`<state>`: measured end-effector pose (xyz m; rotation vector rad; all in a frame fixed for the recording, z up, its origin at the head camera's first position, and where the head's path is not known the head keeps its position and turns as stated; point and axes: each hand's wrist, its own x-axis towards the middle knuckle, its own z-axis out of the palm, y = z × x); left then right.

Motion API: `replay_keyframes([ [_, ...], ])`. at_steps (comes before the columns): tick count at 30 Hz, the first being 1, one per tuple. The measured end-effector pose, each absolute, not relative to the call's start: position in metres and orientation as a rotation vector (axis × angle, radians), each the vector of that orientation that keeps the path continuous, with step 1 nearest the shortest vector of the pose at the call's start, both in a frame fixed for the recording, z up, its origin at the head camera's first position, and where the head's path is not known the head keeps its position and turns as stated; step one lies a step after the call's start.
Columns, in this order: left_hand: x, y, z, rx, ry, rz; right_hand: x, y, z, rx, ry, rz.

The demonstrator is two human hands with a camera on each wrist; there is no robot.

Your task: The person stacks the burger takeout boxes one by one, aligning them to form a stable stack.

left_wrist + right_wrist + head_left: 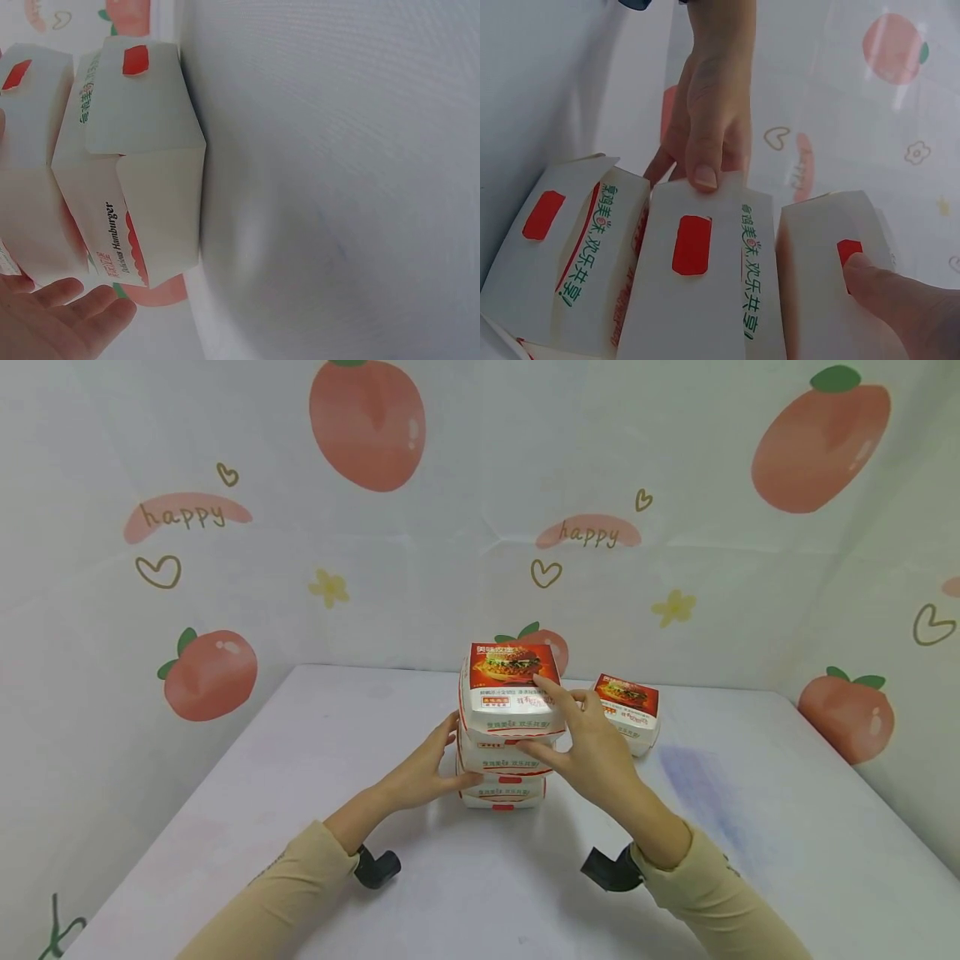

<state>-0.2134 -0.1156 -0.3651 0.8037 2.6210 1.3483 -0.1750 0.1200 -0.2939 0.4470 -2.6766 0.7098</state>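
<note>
Three white burger boxes stand stacked on the table in the head view. The top burger box [498,703] bears a red burger picture on its lid. My right hand [596,752] holds it, thumb on the front by the red tab and fingers over the lid's right side. Below it is the middle burger box [682,300], which my left hand [420,768] steadies between a thumb on its front and fingers along its left side. A gap shows between top and middle boxes in the right wrist view. Lowest is the bottom burger box [161,187], resting on the table.
Behind and right of the stack, another burger box [626,710] sits on the table, partly hidden by my right hand. The pale table [315,735] ends at a white backdrop [465,460] printed with fruit and hearts.
</note>
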Motion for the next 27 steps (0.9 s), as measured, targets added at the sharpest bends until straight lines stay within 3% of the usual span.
replay_keyframes([
  [27,-0.2131,-0.1142,-0.3658,0.78,2.602,1.355,-0.1738,0.119,-0.295,0.451,-2.662,0.743],
])
